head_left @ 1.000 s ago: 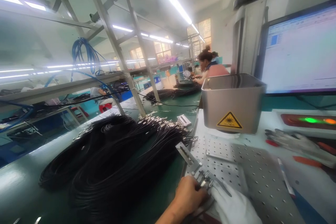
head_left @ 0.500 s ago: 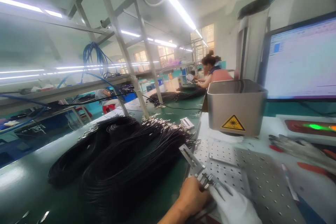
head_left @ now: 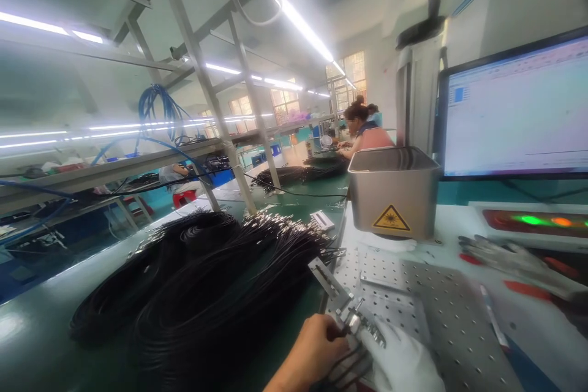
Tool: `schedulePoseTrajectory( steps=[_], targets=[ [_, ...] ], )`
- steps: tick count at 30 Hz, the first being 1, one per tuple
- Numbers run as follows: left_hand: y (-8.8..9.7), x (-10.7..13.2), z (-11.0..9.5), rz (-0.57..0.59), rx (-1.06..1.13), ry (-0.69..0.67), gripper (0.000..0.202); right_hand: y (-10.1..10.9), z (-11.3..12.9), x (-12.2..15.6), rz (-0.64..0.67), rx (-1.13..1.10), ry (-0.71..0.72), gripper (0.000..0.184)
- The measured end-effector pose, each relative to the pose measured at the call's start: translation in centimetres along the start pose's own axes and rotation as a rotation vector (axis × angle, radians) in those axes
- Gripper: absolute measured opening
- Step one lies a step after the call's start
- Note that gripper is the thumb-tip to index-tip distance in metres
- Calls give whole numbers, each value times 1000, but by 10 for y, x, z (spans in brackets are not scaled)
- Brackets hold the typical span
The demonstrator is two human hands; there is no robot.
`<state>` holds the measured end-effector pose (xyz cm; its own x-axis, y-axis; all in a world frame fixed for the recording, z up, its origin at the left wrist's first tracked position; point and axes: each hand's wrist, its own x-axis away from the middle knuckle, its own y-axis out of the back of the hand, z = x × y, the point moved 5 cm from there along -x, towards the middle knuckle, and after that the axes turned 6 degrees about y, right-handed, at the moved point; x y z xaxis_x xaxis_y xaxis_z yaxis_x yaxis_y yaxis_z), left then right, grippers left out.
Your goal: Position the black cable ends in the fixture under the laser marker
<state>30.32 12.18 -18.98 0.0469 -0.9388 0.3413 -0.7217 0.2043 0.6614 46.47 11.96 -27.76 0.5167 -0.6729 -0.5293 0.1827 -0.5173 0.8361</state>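
Metal connectors between left hand, right hand

We see a long green bench with big coils of black cable heaped on it. Beside it on the right is a white table that carries a perforated metal plate, a metal box with a laser warning sticker, a monitor and a grey glove.

Bare left hand meets gloved right hand.
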Motion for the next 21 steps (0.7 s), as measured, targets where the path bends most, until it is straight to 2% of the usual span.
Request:
schedulePoseTrajectory(
  steps=[4, 8, 14, 21],
  targets=[
    [-1, -6, 12, -17, 88, 53, 6, 0, 2, -1, 14, 9, 14, 54],
    [-12, -19, 17, -77, 156, 58, 12, 2, 2, -2, 20, 12, 13, 52],
    [-19, -22, 5, -121, 81, 61, 7, 7, 2, -3, -11, -33, -21, 49],
    [-18, -14, -8, -136, -70, 106, 15, 7, 0, 0, -119, 11, 46, 56]
  ],
)
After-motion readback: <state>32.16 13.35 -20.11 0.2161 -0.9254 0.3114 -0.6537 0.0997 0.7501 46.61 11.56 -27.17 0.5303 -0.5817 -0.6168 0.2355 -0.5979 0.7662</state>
